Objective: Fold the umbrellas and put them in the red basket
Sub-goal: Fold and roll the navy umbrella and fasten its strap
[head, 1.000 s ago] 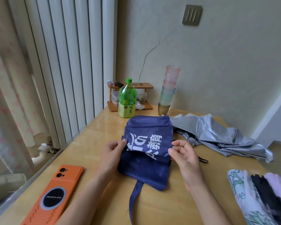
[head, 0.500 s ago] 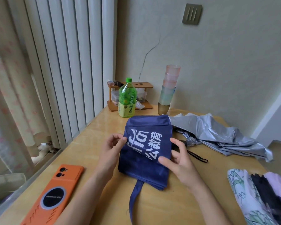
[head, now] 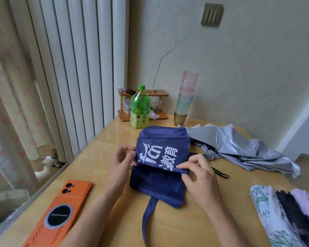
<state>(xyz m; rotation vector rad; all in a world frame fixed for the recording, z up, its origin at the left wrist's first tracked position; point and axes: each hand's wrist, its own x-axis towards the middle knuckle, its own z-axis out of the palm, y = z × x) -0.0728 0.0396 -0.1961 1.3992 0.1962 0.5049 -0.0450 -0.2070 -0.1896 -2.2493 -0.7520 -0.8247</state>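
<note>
A navy blue umbrella [head: 161, 179] with white lettering lies flattened on the wooden table [head: 100, 154] in front of me. Its strap trails toward the near edge. My left hand [head: 119, 163] pinches the left edge of the top panel. My right hand [head: 196, 173] pinches that panel's lower right edge, and the flap is folded over the stack. A silver umbrella [head: 239, 148] lies collapsed and loose at the right, its black wrist loop on the table. A third umbrella [head: 282, 216], white, black and pink, lies at the near right corner. No red basket is in view.
An orange phone [head: 59, 213] lies near the table's left front edge. A green tea bottle [head: 140, 107], a small wooden rack [head: 144, 104] and a tall stack of plastic cups [head: 185, 98] stand at the back by the wall. White vertical blinds run along the left side.
My right hand let go of the panel, reached lower, then came back up and pinched its lower right edge. The lettered flap now lies folded again over the stack. My left hand kept its hold.
</note>
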